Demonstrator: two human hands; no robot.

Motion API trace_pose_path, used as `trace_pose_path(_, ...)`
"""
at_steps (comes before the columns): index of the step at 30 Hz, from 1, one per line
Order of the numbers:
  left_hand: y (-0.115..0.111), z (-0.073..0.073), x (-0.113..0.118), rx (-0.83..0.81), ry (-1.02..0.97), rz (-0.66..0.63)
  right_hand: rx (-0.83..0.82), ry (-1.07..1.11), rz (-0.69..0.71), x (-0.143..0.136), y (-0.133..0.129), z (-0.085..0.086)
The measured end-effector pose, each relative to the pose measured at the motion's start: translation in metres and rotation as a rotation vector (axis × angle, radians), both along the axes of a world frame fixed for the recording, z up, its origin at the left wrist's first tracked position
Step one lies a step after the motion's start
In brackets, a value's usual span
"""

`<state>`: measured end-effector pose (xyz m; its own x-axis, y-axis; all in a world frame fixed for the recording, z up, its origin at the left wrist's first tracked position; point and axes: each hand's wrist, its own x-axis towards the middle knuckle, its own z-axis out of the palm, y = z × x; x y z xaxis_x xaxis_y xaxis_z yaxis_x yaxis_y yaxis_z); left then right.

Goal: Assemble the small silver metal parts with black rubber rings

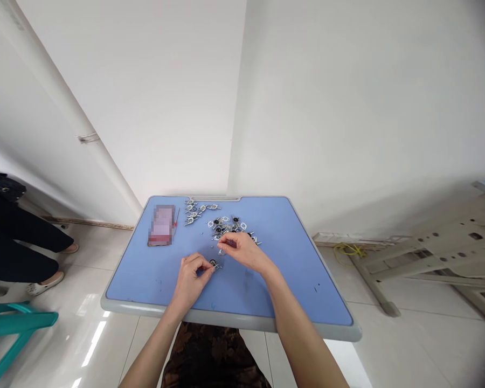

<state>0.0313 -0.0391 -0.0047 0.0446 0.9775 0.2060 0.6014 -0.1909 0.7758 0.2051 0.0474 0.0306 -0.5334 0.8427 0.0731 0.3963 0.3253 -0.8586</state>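
Observation:
My left hand [191, 277] rests low over the blue table, its thumb and forefinger closed on a small metal part [214, 263] with a black round piece and thin metal tabs. Just to the right and farther out, my right hand [244, 251] is pinched, fingertips together; whatever is between them is too small to make out. It partly covers a pile of small parts [228, 226], which mixes black discs and flat silvery plates with holes. Several similar metal parts [192, 214] lie apart at the back left.
A pixelated phone-like rectangle [161, 225] lies on the table's left side, beside a thin red-ended tool [176, 218]. Behind the blue table [299, 285] is a white wall. A person's legs [22, 242] and a green stool [16, 323] are at left.

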Motion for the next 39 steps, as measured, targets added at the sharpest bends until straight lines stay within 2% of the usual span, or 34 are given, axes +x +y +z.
trace_pose_path(4, -0.002, 0.0, 0.002, 0.049, 0.032, 0.006, 0.036, -0.097, 0.04, 0.0, 0.001, -0.002)
trace_pose_path(10, 0.002, -0.006, -0.001, 0.048, -0.048, 0.105, 0.028, -0.277, 0.151, -0.003, -0.002, -0.004)
trace_pose_path(15, 0.007, -0.008, -0.004, -0.006, -0.035, 0.154, 0.024, -0.312, 0.19, -0.004, -0.004, -0.003)
trace_pose_path(18, 0.006, -0.008, -0.004, 0.04, 0.029, 0.182, 0.011, -0.32, 0.2, -0.004, -0.005, -0.001)
trace_pose_path(20, 0.004, -0.008, -0.004, 0.119, 0.086, 0.166, 0.004, -0.327, 0.202, -0.003, -0.005, 0.002)
trace_pose_path(23, 0.001, -0.008, -0.004, 0.196, 0.208, 0.072, 0.002, -0.344, 0.21, -0.001, -0.005, 0.004)
trace_pose_path(29, 0.005, -0.006, -0.004, 0.189, 0.385, -0.02, 0.022, -0.418, 0.216, -0.001, -0.006, 0.003)
trace_pose_path(33, 0.008, -0.005, -0.003, 0.165, 0.401, -0.022, 0.048, -0.459, 0.205, -0.004, -0.008, 0.001)
trace_pose_path(39, 0.009, -0.007, -0.002, 0.14, 0.322, -0.013, 0.064, -0.499, 0.192, -0.006, -0.011, 0.001)
